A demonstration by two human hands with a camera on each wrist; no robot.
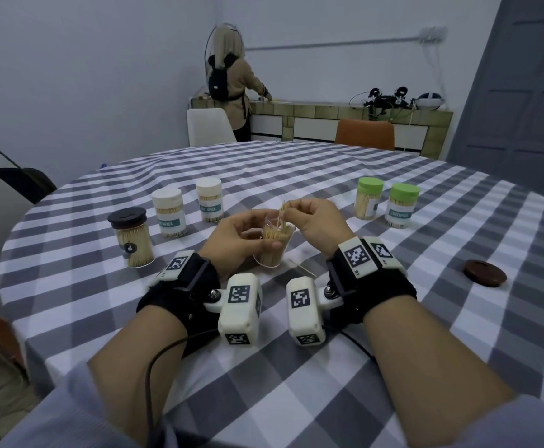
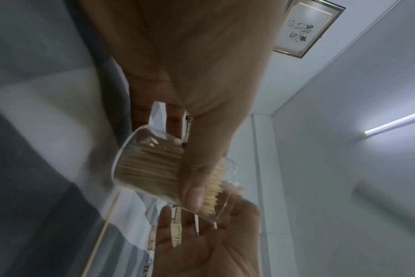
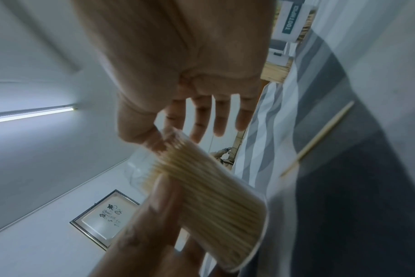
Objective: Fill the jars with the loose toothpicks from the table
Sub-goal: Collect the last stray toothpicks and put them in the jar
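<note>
Clear open jar (image 1: 272,245), packed w/ toothpicks, is gripped by left hand (image 1: 236,236); thumb (image 2: 193,189) is curled across its side, fingers wrapped behind. Jar is tilted, base touching or just off the cloth near the table's near-centre; contact can't be told.

A small bunch of toothpicks (image 1: 284,211) is pinched between thumb and fingertips of right hand (image 1: 317,226), directly above the jar mouth, lower ends reaching into it. In right-wrist view the other fingers (image 3: 219,116) are seen extended, not curled.

Two loose toothpicks (image 1: 303,268) are left on the checked tablecloth (image 1: 393,334), just beside the jar's base toward the right wrist.

Other jars, all capped and filled:
- dark-lidded jar (image 1: 133,237), toward left edge
- two white-lidded jars (image 1: 168,213) (image 1: 209,199), behind it, farther from near edge
- two green-lidded jars (image 1: 368,198) (image 1: 401,205), right of centre

Dark brown lid (image 1: 484,273) is lying flat near right edge, well apart from the open jar.

Bkgd: a person (image 1: 231,82) is seen at a counter beyond the far edge, back turned.
</note>
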